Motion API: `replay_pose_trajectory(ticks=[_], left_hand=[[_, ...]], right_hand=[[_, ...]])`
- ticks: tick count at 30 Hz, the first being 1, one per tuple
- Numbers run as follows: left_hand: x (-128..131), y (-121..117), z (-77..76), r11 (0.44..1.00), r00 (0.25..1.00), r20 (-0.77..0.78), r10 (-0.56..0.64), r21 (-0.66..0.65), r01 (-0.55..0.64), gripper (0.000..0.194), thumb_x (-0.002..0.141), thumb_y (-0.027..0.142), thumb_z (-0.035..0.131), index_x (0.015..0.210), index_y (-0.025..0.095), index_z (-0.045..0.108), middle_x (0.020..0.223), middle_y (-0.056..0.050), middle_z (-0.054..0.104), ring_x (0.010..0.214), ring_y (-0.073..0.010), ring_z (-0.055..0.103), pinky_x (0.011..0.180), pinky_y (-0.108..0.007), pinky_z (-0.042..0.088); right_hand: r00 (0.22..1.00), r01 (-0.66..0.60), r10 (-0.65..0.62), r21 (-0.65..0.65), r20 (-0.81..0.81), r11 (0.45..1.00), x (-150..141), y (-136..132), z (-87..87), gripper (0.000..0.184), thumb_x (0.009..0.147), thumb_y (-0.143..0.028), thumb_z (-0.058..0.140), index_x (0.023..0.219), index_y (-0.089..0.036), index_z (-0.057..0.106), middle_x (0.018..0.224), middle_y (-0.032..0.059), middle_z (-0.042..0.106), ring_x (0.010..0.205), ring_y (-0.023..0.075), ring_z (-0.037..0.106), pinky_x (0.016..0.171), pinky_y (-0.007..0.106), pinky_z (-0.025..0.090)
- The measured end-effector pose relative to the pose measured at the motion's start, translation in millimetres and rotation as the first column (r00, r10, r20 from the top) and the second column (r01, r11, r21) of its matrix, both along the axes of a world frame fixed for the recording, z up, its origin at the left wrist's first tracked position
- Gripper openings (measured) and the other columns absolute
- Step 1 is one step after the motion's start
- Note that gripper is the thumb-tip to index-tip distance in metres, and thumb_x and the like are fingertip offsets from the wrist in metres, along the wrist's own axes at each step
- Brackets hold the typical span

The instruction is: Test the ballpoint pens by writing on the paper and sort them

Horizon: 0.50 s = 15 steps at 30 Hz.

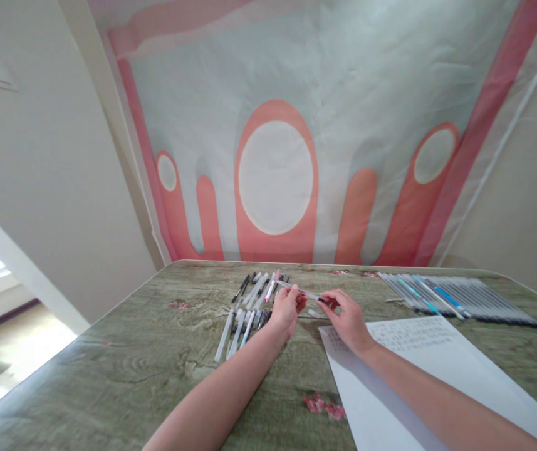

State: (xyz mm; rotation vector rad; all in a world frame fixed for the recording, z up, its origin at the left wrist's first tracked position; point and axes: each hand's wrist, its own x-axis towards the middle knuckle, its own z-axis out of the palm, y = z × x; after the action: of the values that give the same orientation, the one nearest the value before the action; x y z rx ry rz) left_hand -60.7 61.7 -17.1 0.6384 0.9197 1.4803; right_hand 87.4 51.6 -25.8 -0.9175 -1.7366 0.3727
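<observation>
A slim clear pen [310,294] with a dark end is held level above the table, between my two hands. My left hand [287,308] is closed around its left part. The fingertips of my right hand [347,318] pinch the dark end at the right. Below the pen, a small whitish piece [316,314] lies on the table between the hands; I cannot make out what it is. Left of my left hand lie loose pen parts [235,332] in a near group, several of them clear or white. A farther group of pens [259,287] includes black ones and a pink one.
A long row of grey pens [484,300], with some blue and teal ones, lies at the right back. White paper [418,369] with handwriting lies under my right forearm. The wood-patterned table [155,369] meets a printed wall sheet [371,94] at the back.
</observation>
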Motion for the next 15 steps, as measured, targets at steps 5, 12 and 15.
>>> replay_pose_trajectory(ticks=[5,12,15], left_hand=[[-0.2,1.7,-0.4,0.999,0.998,-0.064,0.023,0.025,-0.022,0.023,0.073,0.033,0.061,0.075,0.016,0.046,0.063,0.002,0.056,0.054,-0.0064,0.053,0.055,-0.018,0.04],[0.6,1.3,-0.1,0.997,0.992,-0.115,0.052,0.059,-0.045,0.025,0.072,0.037,0.061,0.079,0.016,0.047,0.065,0.002,0.058,0.053,-0.0066,0.053,0.055,-0.019,0.04],[1.0,1.1,-0.4,0.997,0.99,-0.128,0.054,0.064,-0.046,0.026,0.072,0.038,0.061,0.079,0.016,0.048,0.065,0.002,0.058,0.053,-0.0069,0.053,0.055,-0.019,0.041]], right_hand=[[1.0,0.009,-0.009,0.0,-0.001,1.0,-0.2,-0.1,0.3,0.02,0.079,-0.038,0.054,0.083,-0.019,0.057,0.074,0.0031,0.059,0.064,0.0152,0.055,0.062,0.029,0.046],[1.0,-0.007,0.007,0.022,0.02,1.0,0.0,-2.9,3.9,0.015,0.08,-0.033,0.054,0.079,-0.019,0.059,0.076,0.0031,0.059,0.065,0.0147,0.053,0.063,0.028,0.045],[1.0,-0.005,0.005,0.011,0.015,1.0,0.1,-3.6,3.8,0.016,0.08,-0.033,0.054,0.079,-0.019,0.06,0.076,0.0029,0.06,0.065,0.0146,0.053,0.063,0.027,0.044]])
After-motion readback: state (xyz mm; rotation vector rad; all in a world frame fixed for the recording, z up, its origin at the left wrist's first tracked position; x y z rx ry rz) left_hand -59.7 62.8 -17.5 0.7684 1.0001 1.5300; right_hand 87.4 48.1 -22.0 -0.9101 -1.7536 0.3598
